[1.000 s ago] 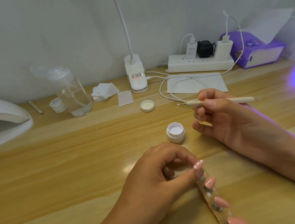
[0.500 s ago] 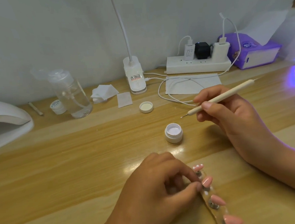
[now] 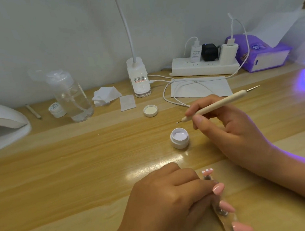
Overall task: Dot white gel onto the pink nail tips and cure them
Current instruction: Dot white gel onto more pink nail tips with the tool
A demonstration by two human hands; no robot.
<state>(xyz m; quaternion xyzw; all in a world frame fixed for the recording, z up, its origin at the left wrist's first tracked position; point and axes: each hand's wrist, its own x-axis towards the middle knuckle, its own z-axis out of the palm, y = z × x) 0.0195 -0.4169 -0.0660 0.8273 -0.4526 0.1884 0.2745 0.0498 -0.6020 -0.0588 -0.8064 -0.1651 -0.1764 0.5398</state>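
Several pink nail tips (image 3: 218, 189) sit in a row on a clear holder strip (image 3: 227, 218) at the bottom centre. The farthest tip (image 3: 207, 171) carries white dots along its edge. My left hand (image 3: 165, 198) pinches the strip's near-left side against the table. My right hand (image 3: 229, 133) holds a cream dotting pen (image 3: 218, 104) slanted, and the pen's fine tip (image 3: 177, 122) hovers just above and behind the open white gel pot (image 3: 179, 137). The tip has a small white bead on it.
The pot's lid (image 3: 150, 111) lies behind it. A clear pump bottle (image 3: 70, 96), a small jar (image 3: 56, 109) and cotton pads (image 3: 106, 96) stand at the back left. A white curing lamp (image 3: 1, 123) is at far left; a power strip (image 3: 205, 67), cables and a purple tissue pack (image 3: 260, 55) at back right.
My right hand has turned the pen from level to slanted and brought its tip down towards the gel pot. My left hand has lowered the strip onto the table.
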